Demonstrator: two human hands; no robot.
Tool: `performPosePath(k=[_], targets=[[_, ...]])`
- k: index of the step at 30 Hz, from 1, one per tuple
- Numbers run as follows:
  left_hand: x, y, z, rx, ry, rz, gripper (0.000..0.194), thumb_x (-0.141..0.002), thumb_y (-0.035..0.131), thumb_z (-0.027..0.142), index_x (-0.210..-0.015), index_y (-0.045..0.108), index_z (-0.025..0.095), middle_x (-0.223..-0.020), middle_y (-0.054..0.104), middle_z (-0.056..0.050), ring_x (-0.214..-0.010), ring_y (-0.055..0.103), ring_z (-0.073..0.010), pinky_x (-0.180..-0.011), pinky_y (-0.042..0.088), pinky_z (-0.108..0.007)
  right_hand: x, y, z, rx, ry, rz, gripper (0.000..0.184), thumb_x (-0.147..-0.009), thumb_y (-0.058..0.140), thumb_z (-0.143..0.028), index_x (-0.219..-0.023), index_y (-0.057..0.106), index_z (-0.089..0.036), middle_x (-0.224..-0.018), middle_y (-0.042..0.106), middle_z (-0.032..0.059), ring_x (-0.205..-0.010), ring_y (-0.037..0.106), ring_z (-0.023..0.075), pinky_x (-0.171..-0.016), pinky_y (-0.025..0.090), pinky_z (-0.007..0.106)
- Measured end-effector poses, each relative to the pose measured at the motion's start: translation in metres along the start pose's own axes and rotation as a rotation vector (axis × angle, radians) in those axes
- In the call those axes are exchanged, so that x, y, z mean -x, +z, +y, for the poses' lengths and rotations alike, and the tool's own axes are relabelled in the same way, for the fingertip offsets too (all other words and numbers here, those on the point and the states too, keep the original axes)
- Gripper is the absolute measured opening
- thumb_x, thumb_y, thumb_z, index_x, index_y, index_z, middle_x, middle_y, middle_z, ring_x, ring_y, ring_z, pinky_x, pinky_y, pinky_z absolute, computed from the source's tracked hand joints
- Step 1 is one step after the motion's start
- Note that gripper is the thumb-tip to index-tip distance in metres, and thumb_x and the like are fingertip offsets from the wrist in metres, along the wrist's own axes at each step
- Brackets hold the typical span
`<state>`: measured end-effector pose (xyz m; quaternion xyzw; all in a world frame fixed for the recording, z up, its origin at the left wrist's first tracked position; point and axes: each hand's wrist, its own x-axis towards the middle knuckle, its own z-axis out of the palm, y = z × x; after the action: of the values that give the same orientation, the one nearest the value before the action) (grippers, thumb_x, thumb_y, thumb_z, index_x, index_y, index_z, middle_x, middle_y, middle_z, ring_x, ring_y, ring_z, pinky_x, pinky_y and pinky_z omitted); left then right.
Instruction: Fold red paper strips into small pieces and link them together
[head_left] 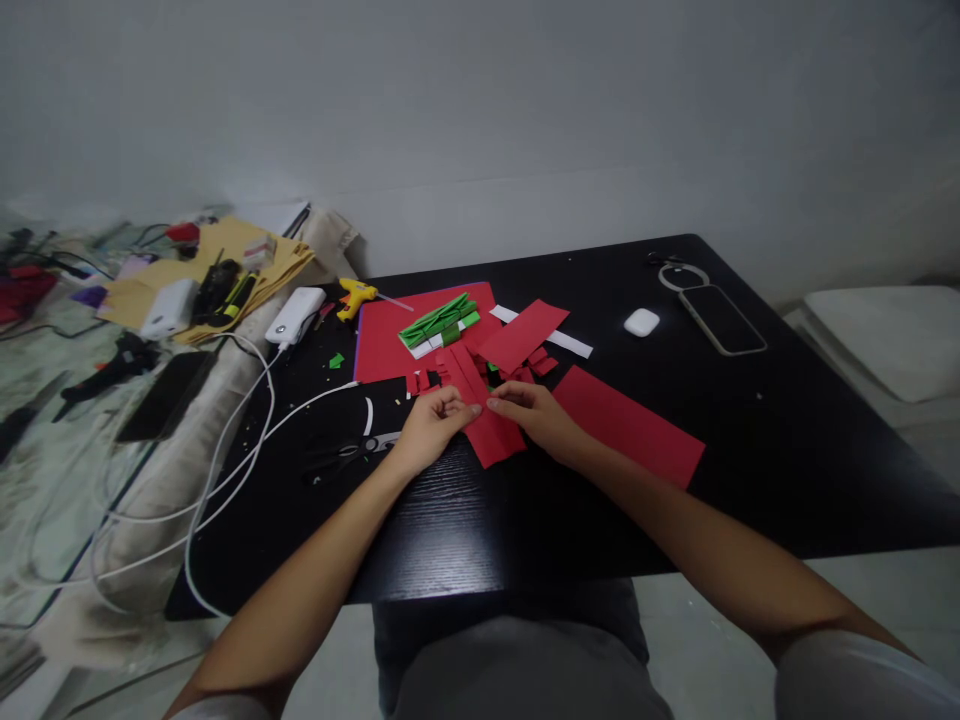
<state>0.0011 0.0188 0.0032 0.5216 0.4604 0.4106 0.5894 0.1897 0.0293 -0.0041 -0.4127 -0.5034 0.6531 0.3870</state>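
Note:
Between my hands is a creased strip of red paper point(491, 440), slanting toward me over the black table. My left hand point(435, 425) pinches its left edge between thumb and fingers. At the opposite edge, my right hand point(536, 415) grips the same strip, thumb and fingertips pressed together. Small cut red paper pieces point(541, 362) lie just beyond my fingers. A folded green paper bundle point(442, 318) rests on a large red sheet point(382, 345) behind them. Close to my right forearm lies a red paper rectangle point(630, 425), and another red piece point(525, 335) overlaps a white strip point(574, 345).
Black-handled scissors point(341, 452) lie left of my left hand. Farther back are a yellow glue gun point(355, 297) and a white power bank point(295, 315) with a looping white cable point(262, 440). At right sit a white earbud case point(641, 321) and a phone point(722, 320).

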Motion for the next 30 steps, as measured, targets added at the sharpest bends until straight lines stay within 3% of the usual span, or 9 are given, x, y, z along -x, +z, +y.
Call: performPosePath(k=[4,9,13,18,26,28,30], targets=[[-0.0005,0.0007,0.0022,-0.012,0.011,-0.008,0.035,-0.064,0.087,0.033,-0.067,0.058,0.015,-0.059,0.053,0.006,-0.053,0.045,-0.0060,-0.054,0.035,-0.020,-0.0016,-0.0013,0.0023,0.070,-0.049,0.008,0.028,-0.076,0.075,-0.046,-0.079,0.069,-0.018,-0.077,0.069,0.0000,-0.074,0.062,0.0162,-0.073,0.048,0.029],[-0.0018,-0.0010,-0.0014,0.034,0.022,0.026,0.042,-0.059,0.090,0.025,-0.090,0.064,0.016,-0.073,0.063,0.003,-0.061,0.054,-0.0072,-0.062,0.043,-0.022,-0.0015,-0.0028,0.0009,0.022,-0.010,0.049,0.026,-0.077,0.074,-0.044,-0.081,0.070,-0.019,-0.078,0.069,-0.0003,-0.072,0.062,0.0151,-0.071,0.049,0.029],[-0.0019,-0.0019,-0.0052,0.021,0.064,0.044,0.037,-0.062,0.088,0.024,-0.090,0.066,0.015,-0.076,0.065,0.001,-0.065,0.057,-0.0083,-0.064,0.045,-0.022,0.0000,-0.0016,-0.0029,0.018,0.024,0.047,0.030,-0.076,0.075,-0.047,-0.080,0.069,-0.018,-0.076,0.068,-0.0004,-0.071,0.062,0.0153,-0.068,0.049,0.028],[-0.0007,0.0008,-0.0063,0.006,0.080,0.034,0.035,-0.062,0.088,0.024,-0.089,0.067,0.015,-0.073,0.065,0.001,-0.066,0.057,-0.0093,-0.065,0.045,-0.023,0.0005,-0.0007,-0.0037,0.000,-0.012,-0.035,0.031,-0.076,0.076,-0.049,-0.078,0.070,-0.018,-0.079,0.071,0.0008,-0.079,0.066,0.0192,-0.077,0.053,0.033],[0.0023,0.0009,-0.0050,-0.039,0.147,0.053,0.028,-0.078,0.077,0.030,-0.099,0.066,0.015,-0.076,0.063,0.000,-0.070,0.058,-0.0111,-0.067,0.045,-0.024,0.0002,-0.0002,-0.0025,-0.024,-0.029,-0.055,0.035,-0.077,0.075,-0.048,-0.095,0.070,-0.018,-0.093,0.074,0.0051,-0.092,0.070,0.0226,-0.087,0.055,0.039],[0.0020,0.0005,-0.0061,-0.055,0.155,0.068,0.026,-0.079,0.076,0.030,-0.098,0.065,0.015,-0.075,0.063,0.000,-0.069,0.058,-0.0112,-0.067,0.044,-0.024,-0.0002,0.0006,0.0010,0.016,-0.094,0.015,0.044,-0.075,0.078,-0.046,-0.107,0.064,-0.019,-0.102,0.073,0.0073,-0.095,0.070,0.0230,-0.088,0.056,0.040],[0.0016,0.0005,-0.0075,-0.066,0.161,0.087,0.026,-0.080,0.075,0.030,-0.099,0.065,0.015,-0.074,0.061,0.001,-0.068,0.057,-0.0105,-0.066,0.044,-0.023,0.0002,0.0011,0.0049,0.129,-0.217,0.220,0.066,-0.069,0.083,-0.043,-0.124,0.052,-0.023,-0.114,0.067,0.0095,-0.089,0.069,0.0216,-0.082,0.058,0.040]])
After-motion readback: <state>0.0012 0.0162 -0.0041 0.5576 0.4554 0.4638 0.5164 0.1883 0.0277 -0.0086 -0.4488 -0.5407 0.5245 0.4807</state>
